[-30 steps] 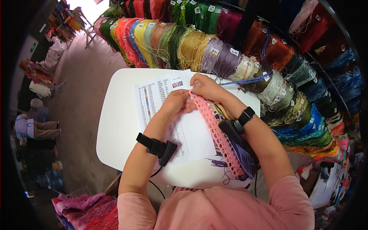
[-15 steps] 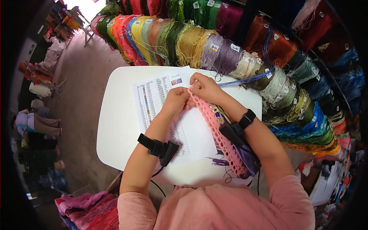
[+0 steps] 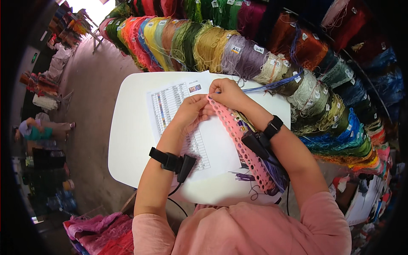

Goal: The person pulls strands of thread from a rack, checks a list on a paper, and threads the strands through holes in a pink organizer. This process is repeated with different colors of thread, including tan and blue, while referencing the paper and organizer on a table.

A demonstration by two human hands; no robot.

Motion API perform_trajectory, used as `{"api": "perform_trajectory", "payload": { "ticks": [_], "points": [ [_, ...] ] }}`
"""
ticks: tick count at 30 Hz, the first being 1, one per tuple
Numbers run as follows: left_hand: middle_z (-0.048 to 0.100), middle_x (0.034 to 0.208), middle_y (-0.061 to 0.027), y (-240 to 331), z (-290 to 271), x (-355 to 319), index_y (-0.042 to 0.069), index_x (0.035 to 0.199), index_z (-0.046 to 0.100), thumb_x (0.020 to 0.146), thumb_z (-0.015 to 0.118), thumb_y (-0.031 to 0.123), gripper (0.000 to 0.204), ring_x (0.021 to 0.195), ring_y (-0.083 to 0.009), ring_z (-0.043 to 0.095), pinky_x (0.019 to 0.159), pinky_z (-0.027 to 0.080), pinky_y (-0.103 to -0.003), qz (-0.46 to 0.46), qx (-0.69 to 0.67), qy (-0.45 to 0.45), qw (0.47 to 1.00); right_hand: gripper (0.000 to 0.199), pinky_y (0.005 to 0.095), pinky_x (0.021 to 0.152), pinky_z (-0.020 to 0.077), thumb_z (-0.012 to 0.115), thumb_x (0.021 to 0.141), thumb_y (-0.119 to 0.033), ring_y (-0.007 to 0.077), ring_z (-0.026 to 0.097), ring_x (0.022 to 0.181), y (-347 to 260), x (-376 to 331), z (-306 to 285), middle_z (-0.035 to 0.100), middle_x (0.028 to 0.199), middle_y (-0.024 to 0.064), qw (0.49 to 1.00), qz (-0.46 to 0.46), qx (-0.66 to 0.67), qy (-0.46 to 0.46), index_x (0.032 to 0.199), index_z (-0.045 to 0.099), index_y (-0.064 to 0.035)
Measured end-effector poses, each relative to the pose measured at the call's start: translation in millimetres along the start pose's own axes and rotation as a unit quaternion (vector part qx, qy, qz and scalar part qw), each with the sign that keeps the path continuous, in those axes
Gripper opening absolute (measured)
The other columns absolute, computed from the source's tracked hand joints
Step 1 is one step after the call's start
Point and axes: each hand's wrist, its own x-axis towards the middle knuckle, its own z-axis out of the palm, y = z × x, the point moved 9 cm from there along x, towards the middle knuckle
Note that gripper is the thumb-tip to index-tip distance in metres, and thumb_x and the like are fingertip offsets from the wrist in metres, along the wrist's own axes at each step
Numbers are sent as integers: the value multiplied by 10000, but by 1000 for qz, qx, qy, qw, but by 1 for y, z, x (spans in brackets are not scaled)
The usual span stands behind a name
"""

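My left hand (image 3: 193,111) pinches the top end of a long pink strip (image 3: 231,125) punched with rows of round holes. Beside it, my right hand (image 3: 228,94) has thumb and fingers pressed together at the same end, on a blue-violet thread (image 3: 272,86) that runs off to the right toward the hanging skeins. The strip slants down toward my body under my right forearm. Purple thread bundles (image 3: 275,176) lie along its right side, with yellowish strands higher up. Beneath my hands, a printed chart sheet (image 3: 199,146) lies on the white table (image 3: 131,127).
Skeins of coloured thread (image 3: 208,49) with white tags hang on racks along the back and right. Loose purple thread ends (image 3: 243,176) lie near the table's front. Pink and red skeins (image 3: 100,233) sit at lower left. Another person (image 3: 42,128) is at far left.
My hands stay at the strip's top end, with only a slight shift of the right fingers along the thread. At far left, the other person has changed posture.
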Motion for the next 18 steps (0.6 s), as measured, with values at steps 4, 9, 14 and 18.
{"api": "perform_trajectory", "payload": {
  "ticks": [4, 9, 14, 18],
  "points": [
    [555, 657, -14, -1, -2, 2, 20, 862, 497, 849, 411, 113, 128, 485, -33, 479, 433, 380, -145, 10, -16, -2, 1000, 116, 315, 579, 435, 578, 620, -134, 246, 565, 632, -11, -2, 0, 575, 659, 113, 998, -44, -52, 18, 681, 565, -37],
    [560, 652, -27, -6, -9, 6, 17, 856, 484, 848, 415, 119, 124, 474, -39, 478, 422, 373, -146, 37, 5, 3, 999, 137, 329, 583, 433, 578, 629, -145, 264, 563, 649, -12, -6, 3, 573, 671, 124, 997, -46, -45, 32, 713, 547, -41],
    [579, 672, -92, 4, -28, -12, -10, 814, 478, 839, 401, 99, 137, 526, -93, 548, 405, 363, -163, 108, 99, 79, 986, 188, 357, 555, 424, 543, 665, -117, 292, 548, 625, 1, -29, 5, 559, 669, 146, 994, -36, -29, 103, 830, 490, -45],
    [571, 657, -85, -1, -69, -37, -21, 865, 482, 850, 392, 114, 163, 479, -65, 489, 407, 378, -155, 90, 2, 94, 992, 159, 368, 549, 423, 476, 705, -42, 302, 532, 594, -13, -49, 3, 550, 730, 150, 984, -95, -30, 151, 863, 456, -38]
  ]
}}
